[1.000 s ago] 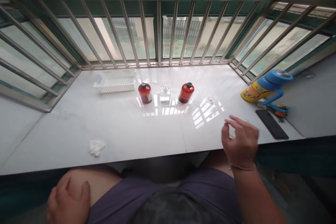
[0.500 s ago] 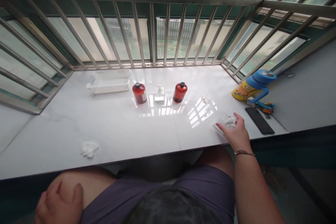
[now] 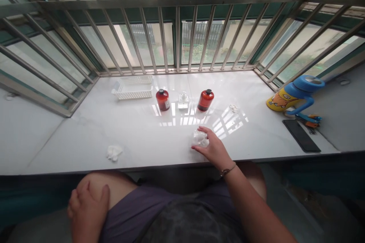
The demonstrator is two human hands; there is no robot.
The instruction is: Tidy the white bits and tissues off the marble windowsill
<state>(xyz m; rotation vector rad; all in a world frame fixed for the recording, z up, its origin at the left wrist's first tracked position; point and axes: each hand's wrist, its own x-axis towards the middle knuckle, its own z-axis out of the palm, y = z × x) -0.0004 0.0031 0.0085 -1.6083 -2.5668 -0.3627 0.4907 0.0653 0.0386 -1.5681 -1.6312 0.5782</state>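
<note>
My right hand is closed around a small clear cup near the front middle of the white counter. Something whitish shows through the cup's wall, too unclear to name. On my left knee rests my left hand, its fingers spread and nothing in them. Beyond the cup stand two red bottles with black caps, one on the left with a label and one on the right. Between them is a clear glass bottle. A crumpled white tissue lies near the front edge at left.
A white perforated basket sits at the back left. Another crumpled white piece lies right of the bottles. On the right are a blue and yellow bottle, a black phone and keys. Metal bars line the window behind.
My right hand has carried the clear cup leftward, from near the phone to the front middle of the counter. My left hand stays on the knee. The view has turned slightly.
</note>
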